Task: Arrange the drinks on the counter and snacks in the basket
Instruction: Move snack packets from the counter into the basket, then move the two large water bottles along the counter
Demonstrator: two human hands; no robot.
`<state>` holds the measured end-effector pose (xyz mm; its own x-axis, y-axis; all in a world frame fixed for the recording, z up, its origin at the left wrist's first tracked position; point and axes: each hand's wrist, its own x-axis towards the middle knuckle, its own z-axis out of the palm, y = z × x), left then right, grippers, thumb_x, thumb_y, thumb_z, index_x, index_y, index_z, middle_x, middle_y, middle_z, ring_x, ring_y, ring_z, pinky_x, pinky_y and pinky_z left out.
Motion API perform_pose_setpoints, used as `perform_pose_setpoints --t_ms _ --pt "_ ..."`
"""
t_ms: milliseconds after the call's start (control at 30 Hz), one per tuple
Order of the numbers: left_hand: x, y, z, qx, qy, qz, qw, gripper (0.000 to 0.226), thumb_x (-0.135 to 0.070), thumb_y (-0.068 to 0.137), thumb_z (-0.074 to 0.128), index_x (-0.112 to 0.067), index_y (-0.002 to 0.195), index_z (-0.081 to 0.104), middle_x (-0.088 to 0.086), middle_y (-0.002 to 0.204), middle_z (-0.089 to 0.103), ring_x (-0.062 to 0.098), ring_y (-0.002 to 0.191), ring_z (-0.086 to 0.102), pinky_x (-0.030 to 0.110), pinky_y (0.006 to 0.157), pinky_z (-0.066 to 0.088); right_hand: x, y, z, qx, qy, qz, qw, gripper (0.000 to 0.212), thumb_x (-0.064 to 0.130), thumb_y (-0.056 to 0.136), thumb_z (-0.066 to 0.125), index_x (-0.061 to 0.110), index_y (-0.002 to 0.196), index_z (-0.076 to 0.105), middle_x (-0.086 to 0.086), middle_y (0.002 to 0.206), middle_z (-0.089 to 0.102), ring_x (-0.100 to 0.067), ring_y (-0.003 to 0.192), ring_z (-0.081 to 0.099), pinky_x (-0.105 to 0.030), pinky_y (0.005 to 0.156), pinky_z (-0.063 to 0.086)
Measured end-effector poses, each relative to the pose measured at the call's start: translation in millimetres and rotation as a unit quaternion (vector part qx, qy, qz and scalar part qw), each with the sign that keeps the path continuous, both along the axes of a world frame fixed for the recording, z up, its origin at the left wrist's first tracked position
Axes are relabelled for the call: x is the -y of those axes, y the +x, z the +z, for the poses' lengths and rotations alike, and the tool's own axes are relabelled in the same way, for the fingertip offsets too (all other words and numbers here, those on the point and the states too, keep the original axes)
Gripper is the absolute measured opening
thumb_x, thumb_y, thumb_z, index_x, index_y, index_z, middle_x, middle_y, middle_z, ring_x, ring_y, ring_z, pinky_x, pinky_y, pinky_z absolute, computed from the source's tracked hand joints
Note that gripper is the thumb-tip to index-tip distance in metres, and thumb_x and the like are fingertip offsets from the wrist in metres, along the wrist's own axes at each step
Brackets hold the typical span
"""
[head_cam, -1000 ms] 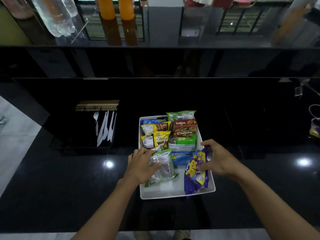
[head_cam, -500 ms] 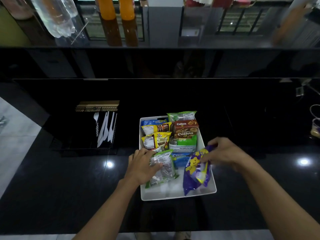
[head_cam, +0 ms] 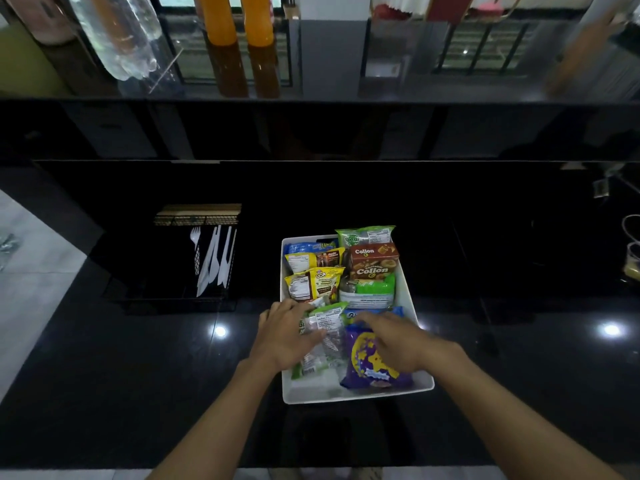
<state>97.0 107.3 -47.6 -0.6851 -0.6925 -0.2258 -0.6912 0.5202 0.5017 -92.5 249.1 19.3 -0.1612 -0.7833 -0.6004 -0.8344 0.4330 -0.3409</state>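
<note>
Purple foil packet (head_cam: 372, 367) at near right of white basket (head_cam: 353, 397): light, soft, slippery, contents likely crushable; best pinched at a sealed edge. Right hand (head_cam: 394, 344) fingers laid over its top, pinch not discernible. Left hand (head_cam: 287, 336) fingers curled round clear packet (head_cam: 323, 348). Glossy black tabletop (head_cam: 138, 375), dim room.

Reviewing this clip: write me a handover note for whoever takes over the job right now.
Left hand grips the green-edged clear packet at the near end of the white basket.
Right hand rests flat on the purple packet beside it.
Done: Collon box and other snacks fill the far end; two orange bottles and a clear bottle are on the upper counter.
Left: settle these two packets, let go.
</note>
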Motion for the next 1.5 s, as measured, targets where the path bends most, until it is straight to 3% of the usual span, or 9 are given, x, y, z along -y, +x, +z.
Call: perform_pose_setpoints --t_ms 167,300,400,567,700,833,1100,1300,1500 --pt "2 3 3 -0.005 0.007 -0.007 1.0 0.067 -0.068 0.084 0.059 -0.039 0.143 0.047 -0.014 0.131 0.047 0.01 0.126 0.036 0.037 0.109 0.024 -15 -6 -19 -0.003 -0.036 -0.013 0.999 0.079 0.038 0.086 0.069 0.028 0.154 0.03 0.002 0.154 0.038 -0.019 0.143 0.032 -0.033 0.116 0.029" --pt "3 2 6 0.0 0.0 -0.018 1.0 0.066 -0.066 0.084 0.06 -0.039 0.143 0.047 -0.012 0.128 0.05 0.012 0.124 0.039 0.038 0.107 0.024 -15 -13 -35 -0.062 -0.105 -0.048 0.991 0.066 0.032 0.089 0.069 0.025 0.147 0.04 -0.002 0.149 0.044 -0.023 0.138 0.036 -0.031 0.112 0.033" --pt "4 0 8 0.006 0.0 -0.025 1.0 0.066 -0.067 0.084 0.06 -0.039 0.143 0.047 -0.011 0.129 0.051 0.012 0.126 0.04 0.039 0.107 0.022 -14 -11 -42 -0.082 -0.122 -0.057 0.987 0.071 0.032 0.091 0.068 0.027 0.152 0.033 0.0 0.149 0.037 -0.022 0.138 0.031 -0.032 0.112 0.031" --pt "5 -1 8 0.021 0.002 -0.03 0.999 0.068 -0.07 0.083 0.058 -0.04 0.143 0.045 -0.012 0.132 0.049 0.011 0.128 0.039 0.036 0.105 0.018 -12 -13 -43 -0.059 -0.106 -0.059 0.991 0.081 0.036 0.09 0.067 0.027 0.157 0.021 0.0 0.148 0.032 -0.022 0.142 0.023 -0.035 0.115 0.028" --pt "7 1 10 0.034 0.01 -0.042 0.999 0.068 -0.073 0.082 0.056 -0.042 0.141 0.045 -0.011 0.135 0.05 0.012 0.129 0.04 0.034 0.1 0.015 -11 -19 -36 -0.038 -0.1 -0.055 0.993 0.083 0.04 0.088 0.069 0.025 0.157 0.025 -0.001 0.149 0.035 -0.023 0.144 0.024 -0.038 0.117 0.029" --pt "10 -2 13 0.07 0.02 -0.044 0.996 0.071 -0.072 0.082 0.057 -0.04 0.144 0.045 -0.008 0.139 0.051 0.013 0.13 0.042 0.037 0.106 0.014 -11 -20 -36 -0.051 -0.09 -0.021 0.994 0.072 0.04 0.09 0.068 0.025 0.153 0.036 -0.003 0.152 0.038 -0.024 0.143 0.026 -0.035 0.117 0.028" --pt "12 -4 21 0.088 0.02 -0.06 0.994 0.075 -0.076 0.08 0.055 -0.039 0.145 0.045 -0.007 0.143 0.046 0.015 0.136 0.036 0.043 0.114 0.013 -10 -23 -32 -0.037 -0.116 -0.033 0.992 0.075 0.045 0.092 0.064 0.024 0.156 0.031 -0.003 0.154 0.038 -0.022 0.144 0.026 -0.033 0.117 0.027" --pt "26 -13 60 -0.036 -0.013 -0.023 0.999 0.063 -0.063 0.09 0.056 -0.028 0.142 0.053 -0.001 0.14 0.055 0.02 0.126 0.052 0.041 0.105 0.041 12 -25 10 -0.023 -0.233 -0.063 0.97 0.072 0.054 0.096 0.058 0.025 0.156 0.032 -0.002 0.158 0.035 -0.02 0.147 0.027 -0.039 0.118 0.028" --pt "61 -28 134 -0.131 -0.154 0.0 0.979 0.051 -0.047 0.098 0.054 -0.021 0.141 0.054 0.002 0.134 0.06 0.02 0.124 0.054 0.04 0.1 0.047 60 -20 77 -0.021 -0.372 -0.044 0.927 0.071 0.055 0.095 0.057 0.021 0.153 0.039 0.0 0.154 0.044 -0.017 0.142 0.038 -0.038 0.116 0.033"
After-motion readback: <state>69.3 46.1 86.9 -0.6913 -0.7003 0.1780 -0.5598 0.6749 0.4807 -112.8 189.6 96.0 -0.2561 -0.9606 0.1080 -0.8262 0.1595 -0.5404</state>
